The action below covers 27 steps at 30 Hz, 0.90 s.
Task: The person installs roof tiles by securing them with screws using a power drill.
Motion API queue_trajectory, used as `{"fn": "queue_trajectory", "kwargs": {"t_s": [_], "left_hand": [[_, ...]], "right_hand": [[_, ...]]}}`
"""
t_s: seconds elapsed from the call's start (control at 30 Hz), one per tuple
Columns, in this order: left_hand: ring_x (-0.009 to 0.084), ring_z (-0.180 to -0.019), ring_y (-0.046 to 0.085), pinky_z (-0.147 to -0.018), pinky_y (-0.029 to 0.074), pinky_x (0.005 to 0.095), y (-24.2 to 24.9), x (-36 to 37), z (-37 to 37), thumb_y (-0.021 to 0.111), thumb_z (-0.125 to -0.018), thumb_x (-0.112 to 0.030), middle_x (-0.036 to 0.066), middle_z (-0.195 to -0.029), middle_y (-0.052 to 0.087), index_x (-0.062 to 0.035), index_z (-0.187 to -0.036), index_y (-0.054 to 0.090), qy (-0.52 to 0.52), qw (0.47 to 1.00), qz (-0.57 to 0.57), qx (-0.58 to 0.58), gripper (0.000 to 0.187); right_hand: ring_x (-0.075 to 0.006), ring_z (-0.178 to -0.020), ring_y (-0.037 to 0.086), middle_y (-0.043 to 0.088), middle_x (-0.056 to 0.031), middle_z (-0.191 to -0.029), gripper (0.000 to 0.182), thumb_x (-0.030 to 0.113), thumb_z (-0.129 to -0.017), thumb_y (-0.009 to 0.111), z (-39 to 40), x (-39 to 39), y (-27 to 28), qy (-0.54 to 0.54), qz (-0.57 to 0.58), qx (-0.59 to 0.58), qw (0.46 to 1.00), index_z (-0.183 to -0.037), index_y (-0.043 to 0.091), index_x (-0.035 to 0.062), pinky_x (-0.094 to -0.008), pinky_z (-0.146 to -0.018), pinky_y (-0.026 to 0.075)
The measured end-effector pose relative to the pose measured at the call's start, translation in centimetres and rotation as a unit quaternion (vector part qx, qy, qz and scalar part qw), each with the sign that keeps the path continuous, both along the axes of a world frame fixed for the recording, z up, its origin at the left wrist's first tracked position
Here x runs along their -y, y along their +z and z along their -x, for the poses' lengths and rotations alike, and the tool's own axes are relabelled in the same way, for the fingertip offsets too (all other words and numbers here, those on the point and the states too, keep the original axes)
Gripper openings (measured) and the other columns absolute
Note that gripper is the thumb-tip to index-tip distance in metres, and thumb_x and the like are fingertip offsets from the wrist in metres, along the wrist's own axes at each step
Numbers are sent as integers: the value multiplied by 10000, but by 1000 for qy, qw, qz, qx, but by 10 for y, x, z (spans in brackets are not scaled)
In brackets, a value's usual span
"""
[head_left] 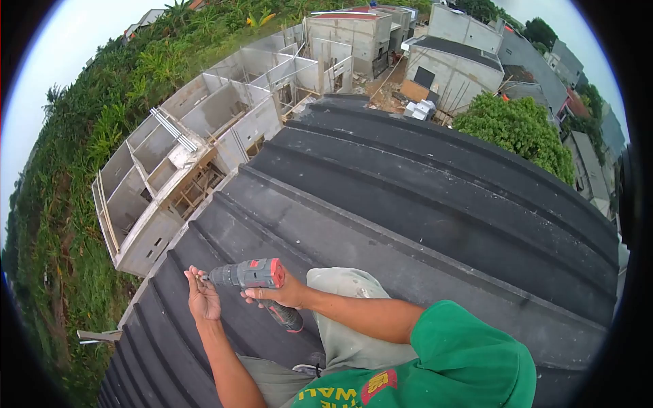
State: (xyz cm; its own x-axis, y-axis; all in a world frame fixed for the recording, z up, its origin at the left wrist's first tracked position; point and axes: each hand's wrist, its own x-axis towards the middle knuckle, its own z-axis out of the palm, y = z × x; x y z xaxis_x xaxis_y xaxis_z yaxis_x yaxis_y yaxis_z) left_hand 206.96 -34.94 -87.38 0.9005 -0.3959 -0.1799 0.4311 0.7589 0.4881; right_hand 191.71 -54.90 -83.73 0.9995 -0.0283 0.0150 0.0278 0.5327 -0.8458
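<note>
My right hand [287, 294] grips the handle of a grey and red cordless drill [253, 273], which lies sideways with its chuck pointing left. Its battery end hangs low, over the dark roof panels [272, 334]. At the front of the chuck, my left hand [203, 299] is closed, thumb and fingertips pinched together around the drill's tip. Whatever sits between those fingertips is too small to make out; it may be the bit or a screw.
Raised ribs run across the sloping black metal roof [408, 197]. The roof's edge [170, 255] drops off at the left, above unfinished grey walls [218, 109] and green plants [61, 204]. A tree [517, 132] stands beyond the far edge. My bent knee [347, 282] is close to the drill.
</note>
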Motion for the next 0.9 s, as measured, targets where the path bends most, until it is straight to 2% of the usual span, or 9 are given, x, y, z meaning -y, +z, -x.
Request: {"fn": "queue_trajectory", "kwargs": {"t_s": [0.07,0.13,0.23,0.37,0.47,0.57,0.63,0.83,0.9], "left_hand": [[110,-900,638,-770,575,201,3,1,1,583,-1009,-212,21,-998,661,-36,-1094,613,1,999,-29,20,197],[108,-908,634,-806,560,219,0,3,2,585,-1012,-218,11,-1006,664,-54,-1099,616,18,996,-81,39,188],[99,-923,631,-843,536,239,-3,3,2,575,-1020,-240,-2,-1027,667,-72,-1113,615,-8,993,-99,68,196],[95,-932,627,-865,522,265,-11,3,0,564,-1026,-268,-11,-1052,672,-79,-1142,609,-38,993,-83,76,226],[99,-984,625,-879,519,277,-10,2,3,549,-1033,-272,0,-1116,677,-68,-1167,600,1,989,-109,97,249],[125,-1043,624,-910,511,322,-6,6,11,533,-1039,-299,17,-1195,668,-53,-1197,582,3,990,-105,98,296],[160,-1087,619,-935,498,370,6,13,19,504,-1047,-345,27,-1249,653,-70,-1227,562,1,984,-148,104,334],[183,-1077,616,-930,491,415,9,31,33,473,-1051,-391,12,-1220,655,-157,-1204,565,21,989,-85,118,294],[181,-1071,617,-928,493,415,13,33,38,475,-1051,-389,7,-1210,656,-161,-1187,570,30,990,-83,112,282]], "right_hand": [[-126,-847,676,689,-58,-966,336,178,-868,775,-1,-1,-1,0,-10,2,1000,-1134,603,67,-274,-634,551],[-98,-770,653,668,-12,-897,345,203,-858,777,0,-2,-2,-20,23,5,1000,-1122,598,72,-266,-594,538],[-110,-815,669,687,-28,-933,356,190,-852,791,0,0,0,-13,5,11,1000,-1126,605,60,-271,-614,548],[-104,-794,661,674,-13,-910,352,180,-851,789,1,-1,-1,-23,18,8,1000,-1126,604,62,-268,-592,544],[-110,-791,659,672,-15,-917,349,213,-863,777,3,1,2,-17,4,11,1000,-1132,605,72,-273,-585,540],[-119,-805,661,671,-23,-921,342,232,-873,765,1,1,1,-3,-16,8,1000,-1133,605,76,-282,-595,541],[-123,-814,663,671,-28,-922,337,239,-878,760,2,-1,0,5,-24,1,1000,-1131,606,79,-287,-601,542],[-131,-807,658,665,-40,-920,334,232,-879,760,-1,-8,-3,1,-58,-5,998,-1128,599,78,-296,-605,542],[-104,-749,637,644,6,-874,340,276,-861,774,-2,-10,-4,-5,-58,11,998,-1104,594,120,-280,-572,525]]}}
